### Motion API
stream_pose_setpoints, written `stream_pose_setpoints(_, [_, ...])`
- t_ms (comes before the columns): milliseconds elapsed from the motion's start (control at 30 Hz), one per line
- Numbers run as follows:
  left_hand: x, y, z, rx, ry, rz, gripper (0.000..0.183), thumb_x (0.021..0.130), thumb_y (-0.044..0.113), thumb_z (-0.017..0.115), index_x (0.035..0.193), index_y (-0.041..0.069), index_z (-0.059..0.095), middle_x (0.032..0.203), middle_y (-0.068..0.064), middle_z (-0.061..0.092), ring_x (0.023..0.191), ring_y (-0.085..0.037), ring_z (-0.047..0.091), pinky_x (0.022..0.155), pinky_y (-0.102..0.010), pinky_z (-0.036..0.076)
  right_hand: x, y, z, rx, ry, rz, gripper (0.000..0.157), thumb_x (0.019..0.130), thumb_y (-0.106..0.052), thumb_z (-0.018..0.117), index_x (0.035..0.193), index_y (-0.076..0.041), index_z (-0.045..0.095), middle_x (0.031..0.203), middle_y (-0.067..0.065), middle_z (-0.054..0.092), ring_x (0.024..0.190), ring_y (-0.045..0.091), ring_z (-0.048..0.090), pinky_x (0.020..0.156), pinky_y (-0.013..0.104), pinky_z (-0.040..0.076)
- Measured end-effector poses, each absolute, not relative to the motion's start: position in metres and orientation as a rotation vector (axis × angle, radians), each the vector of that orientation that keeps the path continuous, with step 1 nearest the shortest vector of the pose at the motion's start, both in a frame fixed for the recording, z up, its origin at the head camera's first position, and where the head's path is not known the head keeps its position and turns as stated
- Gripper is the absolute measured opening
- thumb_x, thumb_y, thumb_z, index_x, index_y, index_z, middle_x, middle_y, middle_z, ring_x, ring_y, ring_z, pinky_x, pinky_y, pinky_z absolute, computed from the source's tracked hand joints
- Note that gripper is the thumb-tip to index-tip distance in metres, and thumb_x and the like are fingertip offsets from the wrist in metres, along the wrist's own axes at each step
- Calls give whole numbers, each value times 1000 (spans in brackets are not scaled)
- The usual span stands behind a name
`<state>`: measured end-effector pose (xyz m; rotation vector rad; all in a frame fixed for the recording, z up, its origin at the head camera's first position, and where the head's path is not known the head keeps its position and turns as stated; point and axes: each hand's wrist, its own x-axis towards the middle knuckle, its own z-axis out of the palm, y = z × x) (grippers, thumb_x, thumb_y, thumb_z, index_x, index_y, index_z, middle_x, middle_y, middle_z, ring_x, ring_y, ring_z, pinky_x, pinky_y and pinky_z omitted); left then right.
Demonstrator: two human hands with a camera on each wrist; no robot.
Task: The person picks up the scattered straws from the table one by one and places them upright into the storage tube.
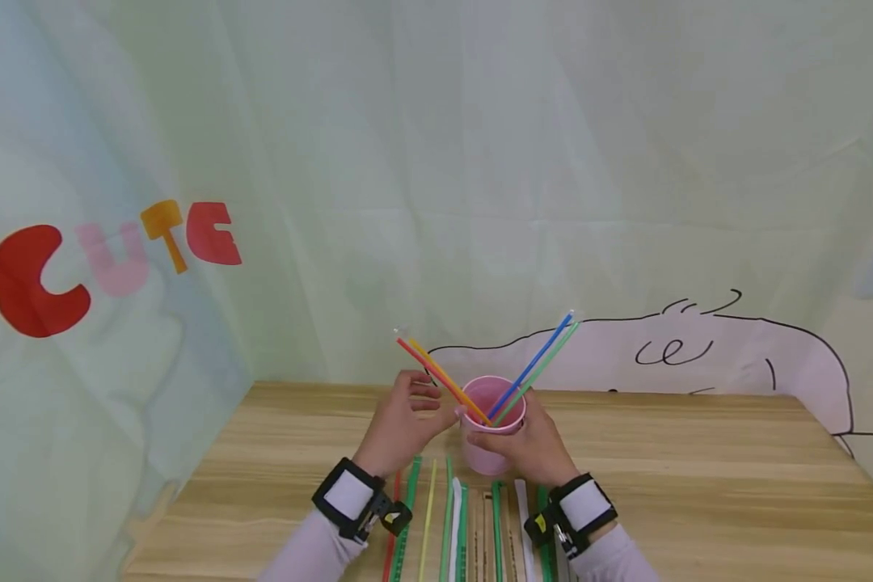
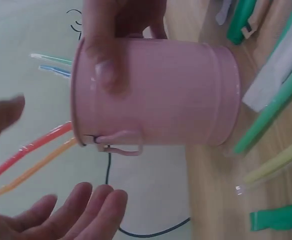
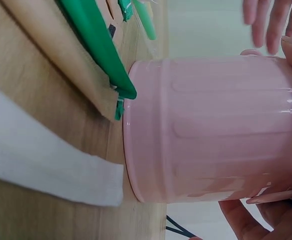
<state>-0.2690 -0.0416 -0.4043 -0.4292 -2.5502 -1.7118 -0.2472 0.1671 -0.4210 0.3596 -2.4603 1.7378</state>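
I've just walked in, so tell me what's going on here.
A person's right hand grips an upright pink cup. Four straws lean in it: a red straw and an orange straw toward the left, a blue straw and a green straw toward the right. The left hand is beside the red and orange pair, apparently gripping nothing. A row of slim strips lies on the wooden table nearer the person.

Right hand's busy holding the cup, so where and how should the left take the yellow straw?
Best near the far end of the yellow straw, coming from above with the left hand and pinching across its width. It is thin and lies flat, with bare tabletop on both sides, which should leave room for fingertips.
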Motion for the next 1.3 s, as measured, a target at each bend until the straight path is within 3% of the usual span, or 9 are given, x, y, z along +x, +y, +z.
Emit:
stream_pose_setpoints(233, [-275, -31, -426, -650, -2665, -1633, 88, 74, 52, 79, 141, 14, 36, 142, -13, 45, 129, -28, 37, 104, -62, 34, -263, 174, -447, 341, -2479, 1679, 82, 70, -28, 88, 136, -17, 41, 125, 7, 58, 109, 18, 54, 89, 48, 52])
stream_pose_setpoints(400, [-282, -19, -437, -706, -2654, -1690, 103, 71, 53, 81, 149, 15, 27, 149, -12, 37, 134, -22, 28, 109, -62, 26, -266, 177, -453, 359, -2457, 1649, 81, 69, -29, 88, 133, -14, 42, 123, 9, 59, 108, 19, 55, 90, 50, 51])
stream_pose_setpoints(600, [-291, -1, -445, -911, -2467, -1921, 87, 74, 39, 83, 144, 17, 36, 136, -1, 51, 124, -14, 43, 105, -50, 39, -268, 179, -457, 377, -2445, 1607, 78, 70, -19, 86, 134, -15, 41, 124, 8, 58, 111, 18, 53, 94, 50, 49])
stream_pose_setpoints(733, [-292, 9, -448, -850, -2441, -1910, 83, 69, 39, 87, 138, 22, 43, 125, 5, 58, 113, -9, 51, 97, -40, 47, -269, 181, -458, 436, -2437, 1570, 78, 70, -17, 87, 134, -15, 42, 124, 7, 58, 113, 16, 52, 96, 51, 47])
stream_pose_setpoints(933, [-290, 19, -450, -720, -2501, -1770, 90, 62, 49, 88, 137, 23, 46, 121, 8, 60, 109, -6, 53, 95, -36, 48, -267, 185, -454, 544, -2396, 1517, 81, 68, -15, 88, 134, -10, 42, 123, 8, 58, 112, 16, 51, 95, 53, 46])
stream_pose_setpoints(1167, [-290, 15, -453, -644, -2557, -1686, 93, 60, 56, 86, 137, 23, 46, 120, 7, 60, 107, -5, 53, 93, -37, 50, -254, 178, -434, 647, -2360, 1554, 81, 68, -6, 85, 134, 4, 39, 125, 22, 56, 113, 30, 52, 95, 56, 46])
stream_pose_setpoints(1300, [-291, 12, -453, -656, -2557, -1677, 91, 60, 57, 86, 135, 23, 47, 119, 6, 61, 106, -5, 53, 94, -37, 49, -254, 178, -429, 675, -2410, 1566, 79, 68, -11, 87, 133, 2, 43, 124, 20, 57, 113, 29, 52, 95, 56, 46])
